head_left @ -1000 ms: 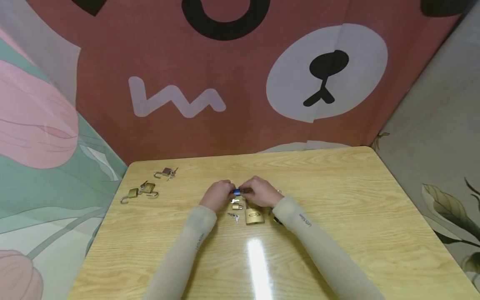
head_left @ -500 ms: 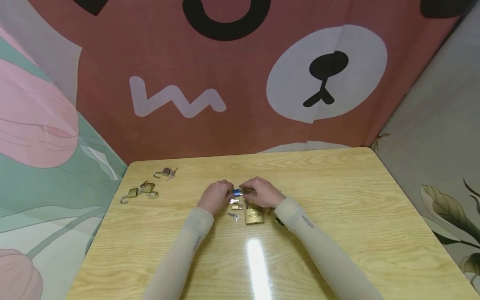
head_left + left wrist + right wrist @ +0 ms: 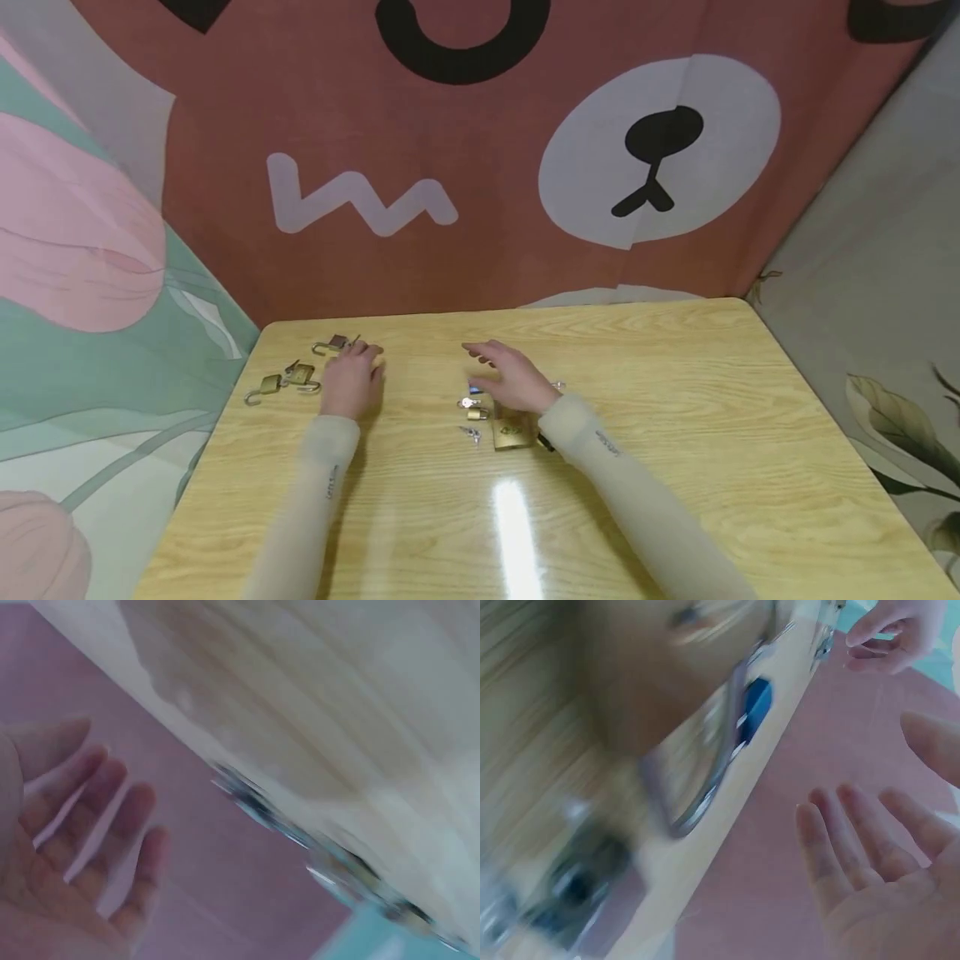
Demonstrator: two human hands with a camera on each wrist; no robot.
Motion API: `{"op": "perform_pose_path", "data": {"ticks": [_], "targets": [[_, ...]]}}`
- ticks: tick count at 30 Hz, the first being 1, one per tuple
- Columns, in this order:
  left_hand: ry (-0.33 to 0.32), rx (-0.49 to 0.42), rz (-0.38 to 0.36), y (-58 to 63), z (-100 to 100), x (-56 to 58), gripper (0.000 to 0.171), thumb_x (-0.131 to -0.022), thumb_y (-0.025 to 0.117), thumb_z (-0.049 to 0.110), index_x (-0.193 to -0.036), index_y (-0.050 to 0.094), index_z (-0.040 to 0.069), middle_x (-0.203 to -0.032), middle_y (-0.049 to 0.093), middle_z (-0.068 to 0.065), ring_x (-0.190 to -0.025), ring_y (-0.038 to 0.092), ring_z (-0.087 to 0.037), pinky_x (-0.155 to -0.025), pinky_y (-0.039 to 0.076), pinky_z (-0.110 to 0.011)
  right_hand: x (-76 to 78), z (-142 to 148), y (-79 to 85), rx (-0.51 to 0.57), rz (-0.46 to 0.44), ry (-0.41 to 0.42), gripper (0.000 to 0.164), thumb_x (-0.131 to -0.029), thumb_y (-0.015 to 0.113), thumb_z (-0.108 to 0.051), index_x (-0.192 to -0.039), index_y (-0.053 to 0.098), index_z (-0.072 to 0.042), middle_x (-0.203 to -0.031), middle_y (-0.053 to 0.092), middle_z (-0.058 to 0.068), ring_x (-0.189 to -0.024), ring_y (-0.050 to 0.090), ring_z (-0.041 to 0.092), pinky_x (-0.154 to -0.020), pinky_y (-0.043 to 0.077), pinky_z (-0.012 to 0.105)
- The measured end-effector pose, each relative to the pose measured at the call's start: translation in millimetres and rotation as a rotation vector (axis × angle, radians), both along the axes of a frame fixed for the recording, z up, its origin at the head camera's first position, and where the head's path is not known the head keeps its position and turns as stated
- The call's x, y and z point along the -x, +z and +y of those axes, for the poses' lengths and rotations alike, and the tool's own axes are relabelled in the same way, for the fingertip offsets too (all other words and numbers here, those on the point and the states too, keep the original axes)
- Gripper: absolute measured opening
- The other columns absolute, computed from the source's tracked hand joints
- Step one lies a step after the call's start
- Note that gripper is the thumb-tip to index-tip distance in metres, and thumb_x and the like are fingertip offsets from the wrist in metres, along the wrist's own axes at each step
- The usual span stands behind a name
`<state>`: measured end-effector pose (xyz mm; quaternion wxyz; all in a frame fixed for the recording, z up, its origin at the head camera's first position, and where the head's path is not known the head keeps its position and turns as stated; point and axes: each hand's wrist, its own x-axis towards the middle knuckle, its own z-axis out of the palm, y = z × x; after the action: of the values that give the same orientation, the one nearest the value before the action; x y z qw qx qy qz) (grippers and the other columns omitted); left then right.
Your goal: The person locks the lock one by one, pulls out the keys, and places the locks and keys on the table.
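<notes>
My left hand [image 3: 352, 379] is over the left part of the table, fingers spread and holding nothing. It is nearest a brown padlock [image 3: 339, 342] with its shackle open and keys beside it, partly covered by my fingers. In the left wrist view the palm [image 3: 67, 885] faces the camera; the locks there are blurred. My right hand [image 3: 517, 379] hovers with loose fingers above a blue padlock [image 3: 476, 388], which it partly hides. In the right wrist view the blue padlock [image 3: 757, 709] lies behind the shackle of a large brass padlock [image 3: 675, 675].
Two brass padlocks with open shackles, one [image 3: 270, 384] left of the other [image 3: 302, 374], lie at the table's left. A small brass padlock [image 3: 477, 414], keys [image 3: 471, 434] and the large brass padlock's body are in the middle. A dark lock [image 3: 546, 442] shows beneath my right wrist.
Both hands have let go of the blue padlock, which stays in the middle. My left hand has moved left toward the brown padlock; my right hand has opened above the blue one.
</notes>
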<state>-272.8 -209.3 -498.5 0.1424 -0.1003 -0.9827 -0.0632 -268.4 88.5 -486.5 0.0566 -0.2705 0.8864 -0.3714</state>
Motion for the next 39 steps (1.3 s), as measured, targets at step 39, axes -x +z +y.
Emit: {"op": "perform_pose_path", "data": {"ticks": [39], "targets": [[0.051,-0.324,0.101,32.8,-13.6,-18.9,0.023,-0.096,0.061,0.009,-0.117,0.065,0.0,-0.113,0.057,-0.029,-0.1,0.049,-0.045,-0.083,0.047,-0.061,-21.6,-23.1,31.9,-0.031,0.049,0.144,0.061,-0.096,0.063,-0.033,-0.15,0.038,-0.024,-0.133,0.056,-0.001,-0.123,0.05,0.015,-0.103,0.049,0.045]]}}
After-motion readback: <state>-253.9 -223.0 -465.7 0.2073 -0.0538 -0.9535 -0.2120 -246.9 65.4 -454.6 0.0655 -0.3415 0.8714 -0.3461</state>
